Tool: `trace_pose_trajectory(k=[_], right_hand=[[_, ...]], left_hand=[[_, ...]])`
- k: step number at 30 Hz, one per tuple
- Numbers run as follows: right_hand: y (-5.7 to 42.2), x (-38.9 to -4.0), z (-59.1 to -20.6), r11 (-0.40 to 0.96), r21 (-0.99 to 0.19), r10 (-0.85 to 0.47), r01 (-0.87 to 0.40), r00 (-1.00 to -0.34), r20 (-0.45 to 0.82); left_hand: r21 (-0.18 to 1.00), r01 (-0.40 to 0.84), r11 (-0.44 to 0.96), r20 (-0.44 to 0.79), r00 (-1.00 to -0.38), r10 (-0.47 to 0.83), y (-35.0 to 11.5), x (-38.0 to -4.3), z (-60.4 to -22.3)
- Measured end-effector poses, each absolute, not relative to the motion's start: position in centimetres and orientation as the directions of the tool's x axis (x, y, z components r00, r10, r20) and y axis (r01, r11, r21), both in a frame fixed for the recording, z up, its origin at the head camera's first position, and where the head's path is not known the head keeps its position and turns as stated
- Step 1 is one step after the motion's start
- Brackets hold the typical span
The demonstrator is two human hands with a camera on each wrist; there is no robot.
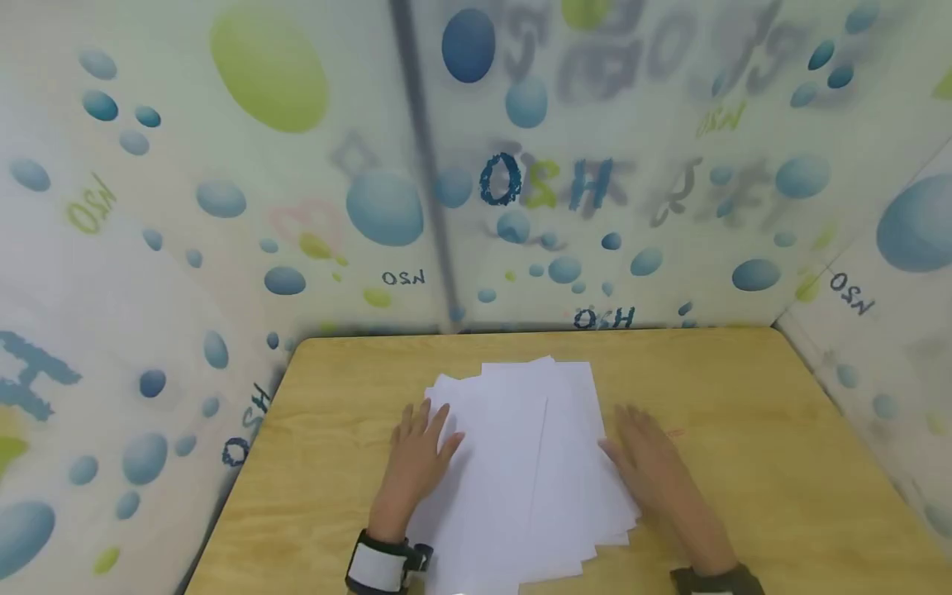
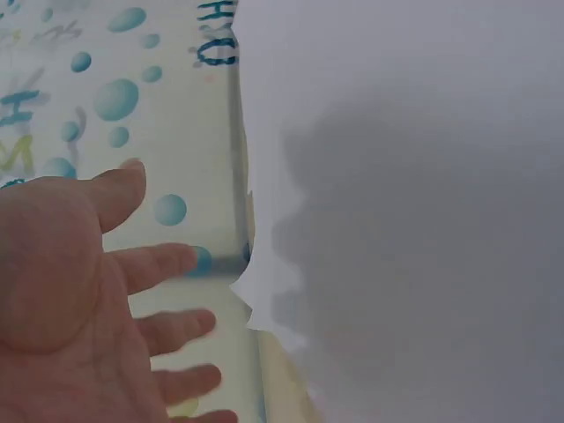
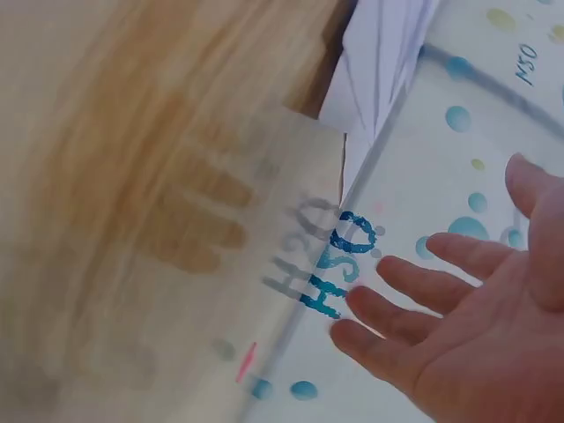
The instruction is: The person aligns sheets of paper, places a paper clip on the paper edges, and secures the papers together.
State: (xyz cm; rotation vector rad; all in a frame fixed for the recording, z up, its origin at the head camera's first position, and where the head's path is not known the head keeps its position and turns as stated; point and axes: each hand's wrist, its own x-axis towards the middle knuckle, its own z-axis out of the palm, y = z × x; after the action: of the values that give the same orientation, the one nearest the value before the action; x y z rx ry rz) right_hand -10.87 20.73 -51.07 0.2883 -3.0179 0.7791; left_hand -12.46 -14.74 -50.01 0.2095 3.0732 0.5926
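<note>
A loose, uneven stack of white paper sheets point(image 1: 506, 471) lies on the wooden table, its edges fanned out at the sides and bottom. My left hand point(image 1: 420, 459) is over the left edge of the stack, fingers spread and holding nothing. In the left wrist view the left hand point(image 2: 79, 300) shows its palm, with its shadow falling across the paper point(image 2: 423, 211). My right hand point(image 1: 654, 467) hovers by the stack's right edge, thumb toward the sheets. The right wrist view shows the right hand point(image 3: 467, 300) with fingers extended and nothing in them; the sheets point(image 3: 374, 79) appear beyond it.
The light wooden table point(image 1: 773, 430) carries the stack near its middle. Walls point(image 1: 320, 165) printed with blue and green bubbles enclose its back and sides. A band with a white panel point(image 1: 378, 566) is on the left wrist, a dark one point(image 1: 717, 578) on the right.
</note>
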Motion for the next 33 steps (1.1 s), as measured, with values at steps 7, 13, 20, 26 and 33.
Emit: trace_pose_trajectory(k=[7, 13, 20, 26, 33], right_hand=[[21.4, -9.2, -51.1, 0.658, -0.751, -0.109, -0.044, -0.993, -0.038], [21.5, -6.8, -51.2, 0.562, -0.820, -0.095, 0.108, -0.976, -0.194], [20.7, -4.9, -51.1, 0.560, -0.809, -0.055, 0.178, -0.967, -0.250], [19.7, -4.6, -51.3, 0.538, -0.826, -0.045, 0.168, -0.973, -0.227], [18.5, -4.3, -51.2, 0.478, -0.840, -0.060, 0.256, -0.945, -0.322]], left_hand=[[0.565, -0.024, 0.824, -0.032, -0.999, -0.007, -16.3, -10.2, -49.3], [0.553, -0.205, 0.808, -0.185, -0.975, -0.120, -17.7, -7.2, -48.9], [0.528, -0.248, 0.812, -0.204, -0.966, -0.162, -17.7, -5.0, -49.2], [0.544, -0.217, 0.811, -0.177, -0.974, -0.143, -16.7, -4.8, -49.3], [0.574, -0.193, 0.796, -0.202, -0.975, -0.090, -14.4, -5.1, -49.9]])
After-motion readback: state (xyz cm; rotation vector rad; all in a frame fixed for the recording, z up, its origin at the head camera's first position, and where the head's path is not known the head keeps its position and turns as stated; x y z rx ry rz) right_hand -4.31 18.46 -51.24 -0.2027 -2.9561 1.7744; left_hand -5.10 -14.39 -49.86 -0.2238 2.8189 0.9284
